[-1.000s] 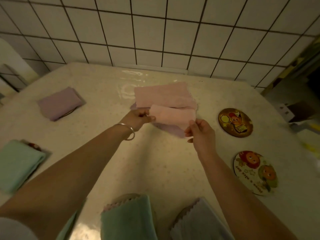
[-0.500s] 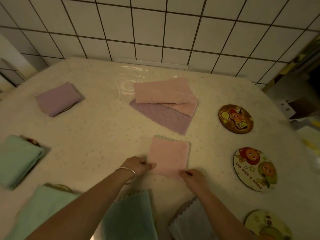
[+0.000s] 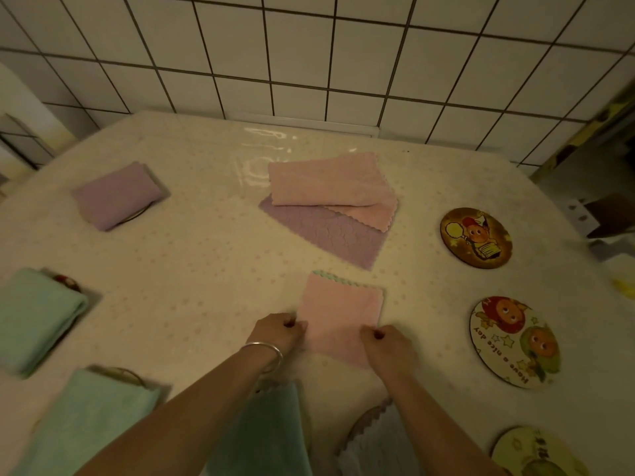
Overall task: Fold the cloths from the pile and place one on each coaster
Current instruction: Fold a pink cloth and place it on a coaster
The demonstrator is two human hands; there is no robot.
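Pink fleece cloth with a scalloped edge [image 3: 340, 316] lies flat on the pale speckled table [image 3: 192, 255], near the person and well short of the cloth pile [image 3: 330, 207]. The left hand [image 3: 278, 333], with a silver bangle [image 3: 266, 352] at the wrist, has its fingers curled and pinches the cloth's near left edge. The right hand [image 3: 388, 345] is curled likewise and pinches the near right edge. Both hands rest low against the table.

Behind the cloth, the pile holds a rolled pink cloth over a flat lilac one. To the right, three round picture coasters lie bare: a dark brown one [image 3: 476, 238], a white one with cartoon faces [image 3: 515, 341], and a pale one [image 3: 536, 453] cut by the lower edge. On the left, a folded lilac cloth [image 3: 117, 195] covers a coaster, as do two folded mint-green cloths [image 3: 36, 319] [image 3: 89, 420]. Under the forearms lie another mint-green cloth [image 3: 271, 438] and a grey-lilac cloth [image 3: 374, 444], each over a coaster.
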